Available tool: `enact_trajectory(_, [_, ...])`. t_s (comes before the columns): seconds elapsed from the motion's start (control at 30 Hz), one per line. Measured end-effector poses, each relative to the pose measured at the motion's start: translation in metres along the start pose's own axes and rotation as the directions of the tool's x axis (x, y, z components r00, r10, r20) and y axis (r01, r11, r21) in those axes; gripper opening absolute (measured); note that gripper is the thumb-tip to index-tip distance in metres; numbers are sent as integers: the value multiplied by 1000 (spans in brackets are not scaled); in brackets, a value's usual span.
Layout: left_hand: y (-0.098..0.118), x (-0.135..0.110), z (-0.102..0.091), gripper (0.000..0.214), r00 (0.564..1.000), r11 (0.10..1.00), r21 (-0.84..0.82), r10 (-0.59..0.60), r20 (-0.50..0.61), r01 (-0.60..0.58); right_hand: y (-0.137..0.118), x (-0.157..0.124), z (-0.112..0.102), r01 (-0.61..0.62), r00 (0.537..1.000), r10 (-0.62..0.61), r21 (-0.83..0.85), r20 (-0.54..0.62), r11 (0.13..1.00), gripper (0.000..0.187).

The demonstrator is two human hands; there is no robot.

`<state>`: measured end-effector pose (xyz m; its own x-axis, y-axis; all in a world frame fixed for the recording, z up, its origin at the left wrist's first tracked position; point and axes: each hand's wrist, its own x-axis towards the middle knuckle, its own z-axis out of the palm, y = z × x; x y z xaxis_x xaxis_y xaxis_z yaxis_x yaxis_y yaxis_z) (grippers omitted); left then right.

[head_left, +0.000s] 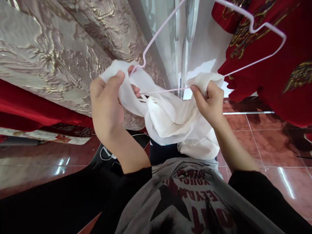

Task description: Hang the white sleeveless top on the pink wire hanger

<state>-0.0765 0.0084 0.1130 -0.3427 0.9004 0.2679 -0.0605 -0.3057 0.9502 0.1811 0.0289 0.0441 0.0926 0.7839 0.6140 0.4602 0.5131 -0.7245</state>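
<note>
A sheer white garment hangs bunched in front of my body, stretched between both hands. My left hand grips its edge on the left, thumb on top, with fingertips showing through the opening beside the hanger. On the right, my right hand pinches the cloth against the lower bar of a pale pink clothes hanger. The hanger's left end reaches into the garment by my left fingers, while its right end sticks out past my right hand. Folds hide part of the bar.
Cream and gold textured fabric hangs at the left. Red embroidered garments hang at the right. A white door with metal handles stands ahead. Red floor tiles lie below, and a black seat with a white cable is at my left.
</note>
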Motion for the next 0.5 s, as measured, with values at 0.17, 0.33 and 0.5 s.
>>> enact_trajectory(0.17, [13,12,25,23,949,940,220,205,240,-259,-1,-6,6,18,999,-18,-3,-42,1000,45])
enact_trajectory(0.33, [-3,31,28,25,892,853,332,282,354,-402,-7,-9,-12,-19,999,17,-28,-41,999,50])
enact_trajectory(0.5, [-4,37,29,15,937,897,361,138,320,-256,-12,-7,-46,-128,972,131,31,-194,991,30])
